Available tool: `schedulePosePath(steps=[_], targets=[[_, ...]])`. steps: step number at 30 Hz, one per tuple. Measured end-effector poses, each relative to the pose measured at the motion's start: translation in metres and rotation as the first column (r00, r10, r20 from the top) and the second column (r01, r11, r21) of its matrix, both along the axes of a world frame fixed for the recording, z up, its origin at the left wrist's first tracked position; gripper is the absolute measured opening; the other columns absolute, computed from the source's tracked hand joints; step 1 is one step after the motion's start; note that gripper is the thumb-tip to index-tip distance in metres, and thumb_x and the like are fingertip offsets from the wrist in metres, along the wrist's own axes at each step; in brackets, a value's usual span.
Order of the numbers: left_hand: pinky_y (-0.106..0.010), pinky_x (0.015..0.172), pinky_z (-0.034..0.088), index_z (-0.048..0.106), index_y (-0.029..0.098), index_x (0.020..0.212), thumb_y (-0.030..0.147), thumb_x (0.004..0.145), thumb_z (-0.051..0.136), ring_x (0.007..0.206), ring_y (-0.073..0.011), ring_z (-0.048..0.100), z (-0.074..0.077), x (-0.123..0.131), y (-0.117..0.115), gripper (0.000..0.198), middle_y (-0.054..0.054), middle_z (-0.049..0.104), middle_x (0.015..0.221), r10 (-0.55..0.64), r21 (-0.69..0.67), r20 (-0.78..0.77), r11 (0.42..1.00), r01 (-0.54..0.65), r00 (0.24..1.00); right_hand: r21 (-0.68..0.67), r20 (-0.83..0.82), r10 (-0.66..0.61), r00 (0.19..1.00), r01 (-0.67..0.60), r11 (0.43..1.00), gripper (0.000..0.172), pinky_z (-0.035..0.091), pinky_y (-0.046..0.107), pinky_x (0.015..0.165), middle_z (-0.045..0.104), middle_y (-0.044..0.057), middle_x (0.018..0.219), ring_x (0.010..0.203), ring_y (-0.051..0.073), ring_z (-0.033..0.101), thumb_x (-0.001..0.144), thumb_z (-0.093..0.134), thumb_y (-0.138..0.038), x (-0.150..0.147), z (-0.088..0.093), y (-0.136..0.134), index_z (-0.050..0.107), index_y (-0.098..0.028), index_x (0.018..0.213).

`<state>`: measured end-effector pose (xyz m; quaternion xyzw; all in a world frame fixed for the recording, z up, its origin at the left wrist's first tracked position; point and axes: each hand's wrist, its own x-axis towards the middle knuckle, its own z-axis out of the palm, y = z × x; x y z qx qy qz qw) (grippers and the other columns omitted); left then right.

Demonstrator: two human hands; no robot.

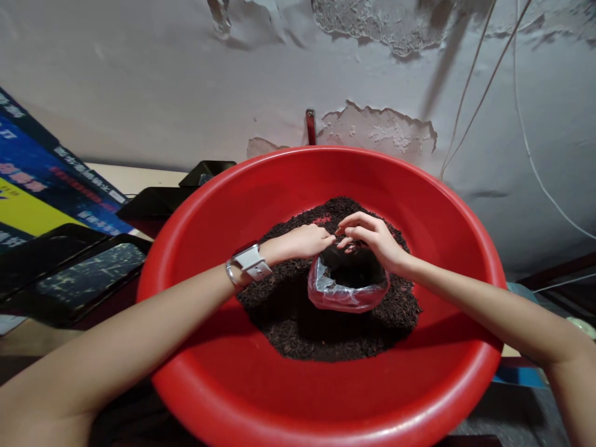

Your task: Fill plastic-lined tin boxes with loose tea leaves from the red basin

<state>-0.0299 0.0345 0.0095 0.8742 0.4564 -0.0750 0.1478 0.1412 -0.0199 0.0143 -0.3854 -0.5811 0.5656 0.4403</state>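
Note:
A clear-and-pink plastic bag [349, 299] stands with its mouth facing up on dark, crumbly soil [321, 341] in a large red basin [447, 242]. Dark material shows inside the bag, though it is too shadowed to make out. My left hand [308, 241], with a pale watch [252, 262] on its wrist, is closed at the bag's far left rim; its fingertips curl out of sight. Over the far right rim is my right hand [375, 241], its fingers bent and apart, nearly meeting the left fingertips. I see nothing held in it.
Black trays [156, 202] and a dark box with a shiny top [93, 276] stand left of the basin. A printed blue-and-yellow board [51, 174] leans behind them. Peeling wall [162, 87] rises at the back, with cables [479, 99] hanging at the right.

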Motion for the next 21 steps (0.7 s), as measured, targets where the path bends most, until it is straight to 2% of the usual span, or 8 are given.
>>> schedulePosePath(steps=[2, 5, 12, 15, 17, 19, 20, 21], targets=[[-0.026, 0.074, 0.043, 0.071, 0.022, 0.101, 0.044, 0.090, 0.029, 0.084, -0.0199, 0.064, -0.001, -0.001, 0.003, 0.049, -0.006, 0.072, 0.098, 0.023, 0.008, 0.064, 1.000, -0.023, 0.998, 0.102, 0.122, 0.035, 0.992, -0.048, 0.994, 0.018, 0.047, 0.028, 0.068, 0.064, 0.000, 0.078, 0.072, 0.014, 0.061, 0.070, 0.062, -0.030, 0.004, 0.003, 0.004, 0.060, -0.017, 0.083], [-0.025, 0.074, 0.044, 0.070, 0.022, 0.103, 0.047, 0.086, 0.038, 0.083, -0.0192, 0.064, 0.001, -0.003, 0.004, 0.045, -0.005, 0.072, 0.097, 0.063, 0.016, 0.123, 0.998, -0.065, 0.990, 0.200, 0.218, -0.006, 0.976, -0.039, 0.979, 0.018, 0.045, 0.029, 0.074, 0.064, 0.002, 0.079, 0.076, 0.014, 0.059, 0.073, 0.061, -0.032, 0.010, 0.007, 0.012, 0.062, -0.016, 0.079], [-0.025, 0.086, 0.044, 0.065, 0.017, 0.114, 0.044, 0.085, 0.046, 0.095, -0.0192, 0.063, 0.012, -0.007, 0.012, 0.044, -0.006, 0.069, 0.109, 0.164, 0.044, 0.210, 0.983, -0.177, 0.964, 0.157, 0.233, -0.203, 0.951, 0.169, 0.973, 0.020, 0.044, 0.027, 0.075, 0.065, 0.003, 0.081, 0.076, 0.012, 0.059, 0.079, 0.050, -0.031, 0.021, 0.025, 0.032, 0.060, -0.015, 0.074], [-0.027, 0.091, 0.043, 0.063, 0.016, 0.117, 0.045, 0.086, 0.044, 0.103, -0.0214, 0.061, 0.014, -0.014, 0.025, 0.046, -0.008, 0.066, 0.116, 0.221, 0.111, 0.144, 0.965, -0.238, 0.964, 0.141, 0.464, -0.266, 0.845, 0.227, 0.964, 0.017, 0.044, 0.029, 0.073, 0.064, 0.005, 0.080, 0.072, 0.013, 0.057, 0.080, 0.049, -0.025, 0.033, 0.032, 0.042, 0.061, -0.014, 0.074], [-0.029, 0.091, 0.043, 0.064, 0.016, 0.117, 0.043, 0.086, 0.044, 0.103, -0.0235, 0.061, 0.013, -0.025, 0.032, 0.046, -0.010, 0.066, 0.116, 0.258, 0.116, -0.014, 0.960, -0.255, 0.966, 0.141, 0.700, -0.235, 0.674, 0.191, 0.971, 0.013, 0.043, 0.032, 0.076, 0.060, 0.004, 0.070, 0.071, 0.015, 0.056, 0.076, 0.054, -0.019, 0.047, 0.031, 0.046, 0.060, -0.014, 0.065], [-0.030, 0.090, 0.043, 0.068, 0.017, 0.111, 0.039, 0.081, 0.049, 0.101, -0.0249, 0.062, 0.006, -0.039, 0.035, 0.041, -0.010, 0.068, 0.112, 0.221, 0.040, -0.194, 0.975, -0.217, 0.956, 0.086, 0.847, -0.163, 0.506, 0.172, 0.981, 0.018, 0.042, 0.034, 0.080, 0.051, 0.001, 0.053, 0.071, 0.016, 0.056, 0.067, 0.061, -0.010, 0.061, 0.024, 0.045, 0.056, -0.015, 0.050], [-0.030, 0.089, 0.044, 0.070, 0.018, 0.105, 0.036, 0.078, 0.053, 0.100, -0.0251, 0.062, 0.001, -0.046, 0.034, 0.037, -0.010, 0.069, 0.109, 0.171, -0.037, -0.260, 0.982, -0.187, 0.950, 0.031, 0.861, -0.124, 0.493, 0.193, 0.981, 0.022, 0.042, 0.034, 0.081, 0.046, -0.001, 0.046, 0.070, 0.016, 0.057, 0.062, 0.062, -0.005, 0.068, 0.018, 0.041, 0.053, -0.015, 0.044], [-0.030, 0.088, 0.044, 0.072, 0.018, 0.098, 0.032, 0.073, 0.056, 0.097, -0.0252, 0.063, -0.007, -0.053, 0.030, 0.033, -0.010, 0.070, 0.106, 0.103, -0.147, -0.301, 0.977, -0.153, 0.948, -0.020, 0.839, -0.107, 0.534, 0.227, 0.974, 0.024, 0.043, 0.033, 0.080, 0.042, -0.003, 0.042, 0.067, 0.015, 0.057, 0.058, 0.062, -0.002, 0.073, 0.011, 0.035, 0.051, -0.015, 0.040]])
